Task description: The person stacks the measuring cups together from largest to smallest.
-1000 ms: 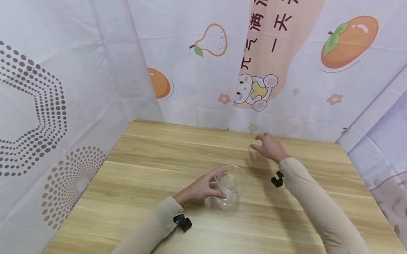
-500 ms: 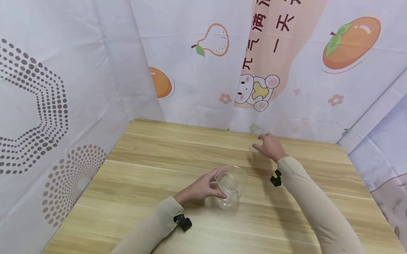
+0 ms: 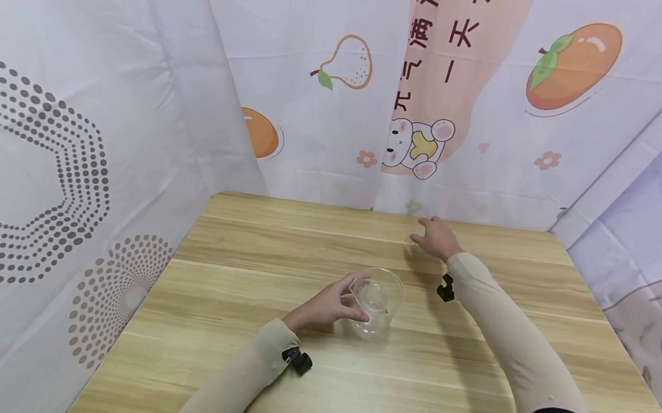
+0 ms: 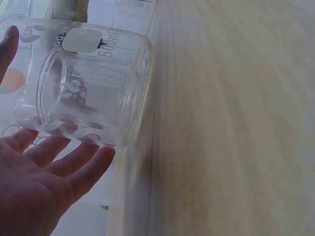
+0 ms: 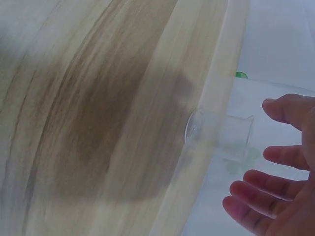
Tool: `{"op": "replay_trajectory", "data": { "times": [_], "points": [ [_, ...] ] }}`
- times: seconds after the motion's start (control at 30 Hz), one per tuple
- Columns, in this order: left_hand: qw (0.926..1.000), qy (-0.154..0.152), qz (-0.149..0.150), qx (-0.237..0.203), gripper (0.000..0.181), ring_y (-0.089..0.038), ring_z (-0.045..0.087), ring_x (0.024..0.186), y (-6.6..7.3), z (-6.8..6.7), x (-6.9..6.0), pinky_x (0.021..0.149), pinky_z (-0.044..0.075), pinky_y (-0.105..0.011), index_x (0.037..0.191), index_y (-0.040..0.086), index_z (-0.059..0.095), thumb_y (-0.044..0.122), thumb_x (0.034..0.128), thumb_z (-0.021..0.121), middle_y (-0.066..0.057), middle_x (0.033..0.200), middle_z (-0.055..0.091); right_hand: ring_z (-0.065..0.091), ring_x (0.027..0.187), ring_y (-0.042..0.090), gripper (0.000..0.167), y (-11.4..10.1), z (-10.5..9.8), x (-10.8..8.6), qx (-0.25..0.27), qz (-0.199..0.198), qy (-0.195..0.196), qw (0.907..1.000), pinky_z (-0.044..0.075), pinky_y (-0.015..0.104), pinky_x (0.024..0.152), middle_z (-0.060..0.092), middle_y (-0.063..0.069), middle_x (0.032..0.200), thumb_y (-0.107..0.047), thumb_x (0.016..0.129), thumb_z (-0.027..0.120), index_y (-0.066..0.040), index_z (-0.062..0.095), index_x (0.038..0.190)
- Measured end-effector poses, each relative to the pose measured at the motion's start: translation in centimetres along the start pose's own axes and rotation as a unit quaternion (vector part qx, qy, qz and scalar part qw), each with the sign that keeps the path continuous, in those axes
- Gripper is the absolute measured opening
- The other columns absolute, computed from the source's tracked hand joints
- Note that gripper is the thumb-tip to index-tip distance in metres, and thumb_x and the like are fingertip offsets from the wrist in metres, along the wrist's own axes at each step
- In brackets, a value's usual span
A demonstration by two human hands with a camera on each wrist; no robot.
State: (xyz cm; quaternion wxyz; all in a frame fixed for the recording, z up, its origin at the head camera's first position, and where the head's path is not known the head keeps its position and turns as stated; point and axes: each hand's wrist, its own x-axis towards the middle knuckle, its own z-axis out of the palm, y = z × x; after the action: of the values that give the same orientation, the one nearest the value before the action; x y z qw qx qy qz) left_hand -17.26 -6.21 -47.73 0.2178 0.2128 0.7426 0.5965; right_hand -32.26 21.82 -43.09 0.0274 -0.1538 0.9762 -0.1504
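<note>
A large clear glass beaker (image 3: 378,324) marked 500 ml stands near the middle of the table, with a smaller glass beaker (image 4: 91,96) nested inside it. My left hand (image 3: 328,306) holds the large beaker from its left side, thumb at the front and fingers round the back. Farther back, my right hand (image 3: 440,238) is beside a small clear beaker (image 5: 224,135) that stands upright on the table. In the right wrist view, the right thumb and fingers are spread apart near its rim, with a visible gap. The head view shows this small beaker only faintly by the fingertips.
The wooden table (image 3: 239,239) reaches back to a white printed curtain (image 3: 318,137). Another curtain (image 3: 146,97) hangs along the left side. A black wrist device (image 3: 446,288) sits at the right cuff.
My right hand has drawn back slightly to the right of the small beaker, and its forearm has shifted a little left. The left hand and the nested beakers stay in place.
</note>
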Motion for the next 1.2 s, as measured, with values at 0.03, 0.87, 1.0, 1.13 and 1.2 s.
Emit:
{"op": "replay_trajectory", "data": {
  "times": [0.03,0.87,1.0,1.13,1.2],
  "points": [
    [1.0000,0.002,0.000,0.001,0.085,-0.033,0.052,0.131,0.0,0.0,0.0,0.095,0.055,-0.032,0.149,0.038,0.032,0.022,0.0803,0.081,0.001,0.149,0.045,0.048,0.121,0.049,0.061,0.1,0.1,0.1,0.000,0.000,0.001,1.0000,0.040,0.058,0.106,0.051,0.038,0.129,-0.028,0.095,0.059,0.014,0.044,0.136],
    [0.9999,0.010,-0.001,0.014,0.086,-0.036,0.044,0.137,-0.1,-0.1,-0.1,0.103,0.051,-0.038,0.150,0.037,0.032,0.024,0.0800,0.081,0.000,0.148,0.047,0.049,0.122,0.047,0.056,0.3,0.9,0.9,-0.012,0.008,0.006,0.9999,0.041,0.055,0.106,0.053,0.035,0.130,-0.029,0.098,0.055,0.012,0.047,0.135],
    [0.9999,0.010,-0.001,0.012,0.086,-0.035,0.044,0.137,-0.1,0.0,-0.1,0.102,0.051,-0.037,0.149,0.039,0.032,0.024,0.0799,0.081,0.001,0.148,0.046,0.050,0.120,0.046,0.056,0.4,1.1,1.0,-0.009,0.007,0.009,0.9999,0.042,0.055,0.105,0.054,0.034,0.129,-0.029,0.098,0.055,0.012,0.048,0.135],
    [0.9999,0.010,-0.001,0.010,0.085,-0.035,0.044,0.137,0.0,-0.1,0.0,0.101,0.052,-0.037,0.149,0.036,0.033,0.023,0.0800,0.081,0.000,0.148,0.047,0.051,0.119,0.045,0.054,0.6,1.3,1.1,-0.006,0.006,0.010,0.9999,0.042,0.055,0.105,0.054,0.033,0.127,-0.028,0.098,0.055,0.011,0.049,0.133],
    [0.9999,0.009,-0.002,0.008,0.085,-0.036,0.044,0.136,0.0,-0.1,0.0,0.100,0.052,-0.037,0.149,0.035,0.033,0.023,0.0801,0.081,-0.001,0.148,0.047,0.051,0.118,0.045,0.052,0.7,1.4,1.1,-0.003,0.007,0.010,0.9999,0.042,0.055,0.105,0.055,0.033,0.127,-0.027,0.097,0.055,0.011,0.050,0.132]
  ]
}}
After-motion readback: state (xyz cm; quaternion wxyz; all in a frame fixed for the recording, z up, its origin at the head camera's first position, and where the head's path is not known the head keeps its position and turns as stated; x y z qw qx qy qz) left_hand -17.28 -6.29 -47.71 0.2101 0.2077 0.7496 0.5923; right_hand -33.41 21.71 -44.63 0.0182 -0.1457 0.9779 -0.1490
